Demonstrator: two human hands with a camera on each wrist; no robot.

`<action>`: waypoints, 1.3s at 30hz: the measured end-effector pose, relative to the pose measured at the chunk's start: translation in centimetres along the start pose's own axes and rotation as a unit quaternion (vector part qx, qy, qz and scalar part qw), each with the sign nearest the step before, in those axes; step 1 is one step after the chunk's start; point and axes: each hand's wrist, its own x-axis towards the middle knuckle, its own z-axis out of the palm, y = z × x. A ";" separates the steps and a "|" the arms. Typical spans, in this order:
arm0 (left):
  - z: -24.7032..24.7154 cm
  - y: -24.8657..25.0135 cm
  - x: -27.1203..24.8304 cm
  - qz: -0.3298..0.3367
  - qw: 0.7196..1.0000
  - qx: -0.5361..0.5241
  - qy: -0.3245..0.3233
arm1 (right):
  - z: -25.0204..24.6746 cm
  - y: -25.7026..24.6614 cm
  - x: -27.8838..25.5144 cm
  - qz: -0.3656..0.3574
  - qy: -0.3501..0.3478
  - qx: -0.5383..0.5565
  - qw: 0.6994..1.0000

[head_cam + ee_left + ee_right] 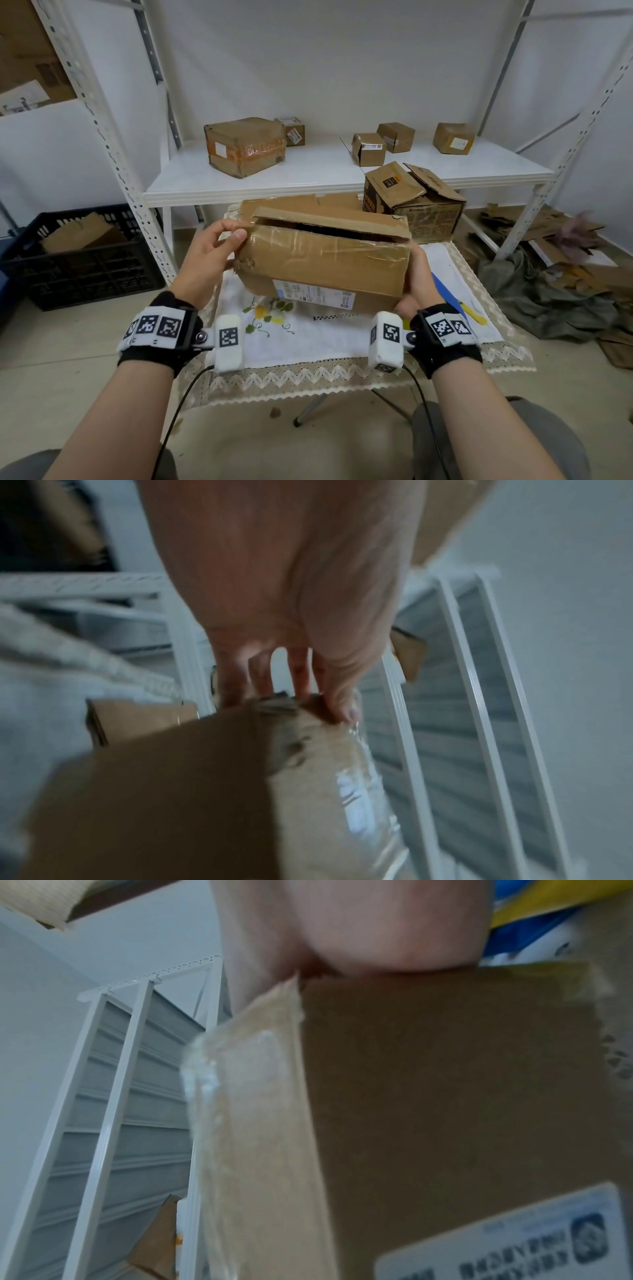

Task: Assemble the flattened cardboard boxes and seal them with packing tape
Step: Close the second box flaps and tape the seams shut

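Held above the middle of the worktop [342, 346], over its white embroidered cloth: a worn cardboard box [325, 260], tilted, long side toward the camera, glossy clear tape [329, 245] across the upper face, a white shipping label [315, 294] on the lower face. Top flap partly raised, a dark gap showing beneath it. Torn, dented cardboard at the left near corner.

Left hand [209, 253] grasping the left end of the box, thumb laid on the taped face near the top edge, fingers curled round behind the corner; in the left wrist view, fingertips [346, 710] pinching the frayed corner of the box [205, 791]. Right hand [419, 284] clasping the right end, palm against the side, fingers hidden behind the cardboard; in the right wrist view, only the heel of the hand [359, 934] pressed against the edge of the box [445, 1096], so finger position there cannot be told.

At the far right corner of the worktop, a darker printed carton [414, 202] with open flaps. Near the right edge, partly hidden by the right hand, a blue and yellow object [469, 308].

Behind, on the white shelf [325, 178]: one large taped box [245, 145] toward the left and several small boxes [397, 140] toward the right. On the floor at left, a black crate [78, 253] with cardboard inside; at right, cardboard scraps [548, 240] and dark cloth.
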 end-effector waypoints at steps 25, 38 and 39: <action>5.5 -2.4 4.8 -0.242 0.956 -0.109 0.123 | 0.9 -1.7 1.0 -0.131 0.078 0.169 0.974; 10.2 -3.5 5.1 -0.386 0.897 -0.182 0.112 | 2.4 0.3 3.9 -0.107 0.123 0.167 0.972; 10.4 -3.6 5.3 -0.386 0.892 -0.199 0.125 | 2.3 0.4 4.1 -0.099 0.127 0.163 0.973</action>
